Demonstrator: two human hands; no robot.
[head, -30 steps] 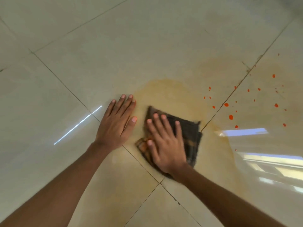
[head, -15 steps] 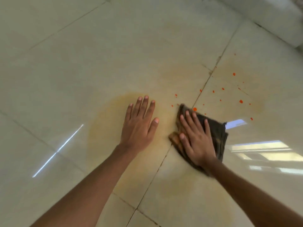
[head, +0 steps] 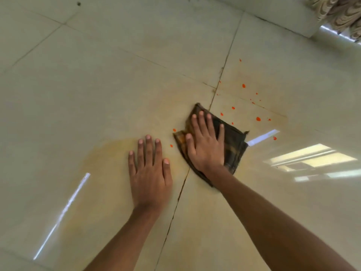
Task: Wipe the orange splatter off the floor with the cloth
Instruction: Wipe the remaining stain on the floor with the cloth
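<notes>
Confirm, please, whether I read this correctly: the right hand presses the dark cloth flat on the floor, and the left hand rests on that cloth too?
Not quite. The right hand does press the dark cloth flat on the floor, but the left hand is not on the cloth. It lies flat on the bare tile beside it, apart from the cloth, as the head view shows.

The cloth (head: 234, 145) is dark brown, stained orange along its left edge. It lies folded and flat just right of the frame's centre, across a grout line, pressed under the right hand (head: 205, 145). The orange splatter (head: 258, 119) is small bright drops scattered to the cloth's upper right, with two more just beside its left edge. The floor (head: 97, 85) is glossy cream tile, with a pale orange smear at lower centre.
</notes>
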